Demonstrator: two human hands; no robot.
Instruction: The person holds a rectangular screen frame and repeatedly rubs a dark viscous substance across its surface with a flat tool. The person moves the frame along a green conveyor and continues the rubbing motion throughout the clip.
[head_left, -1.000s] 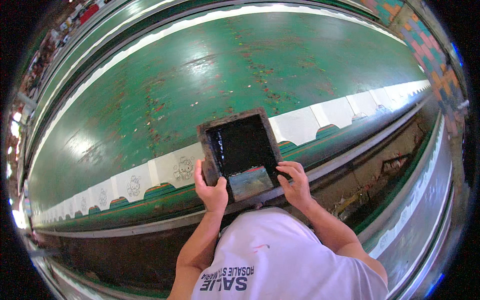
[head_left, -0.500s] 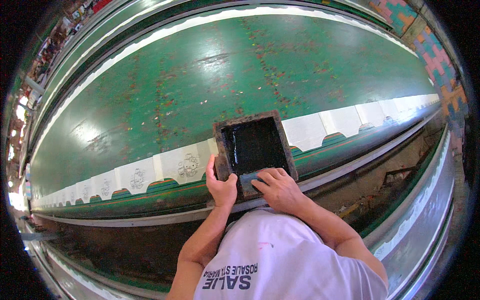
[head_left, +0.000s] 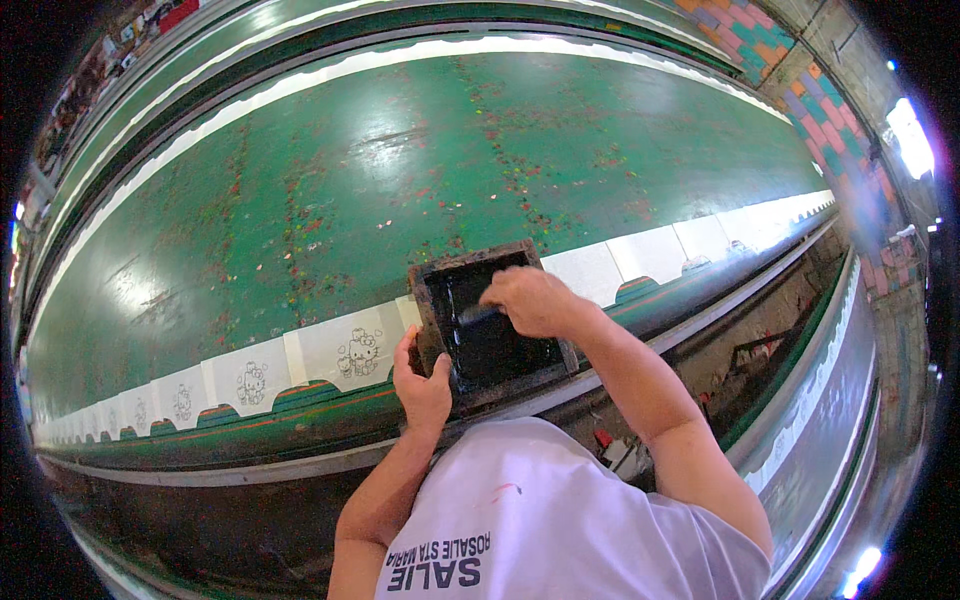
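Note:
A wooden screen-printing frame (head_left: 472, 257), its inside dark with black ink, lies over the row of white pieces at the table's near edge. My left hand (head_left: 424, 393) grips the left side of this frame, thumb near its lower corner. Over the inside of the frame, my right hand (head_left: 541, 303) is closed on a squeegee (head_left: 481, 314), mostly hidden by the fingers and slightly blurred. Left of the frame, white pieces (head_left: 312, 352) carry black line drawings of a cartoon figure. On the right, several white pieces (head_left: 640, 246) near the frame look blank.
A long green table (head_left: 390, 190) spotted with paint stretches ahead, with a white strip (head_left: 370, 62) along its far side. A metal rail (head_left: 330, 462) runs along the near edge. Another table (head_left: 815, 440) stands behind at the right, beyond a dark gap. Coloured paving (head_left: 820, 125) shows at far right.
My right hand has moved from the frame's near side up over its inside, taking the squeegee along. My left hand keeps its hold on the frame's left side. The view has shifted slightly.

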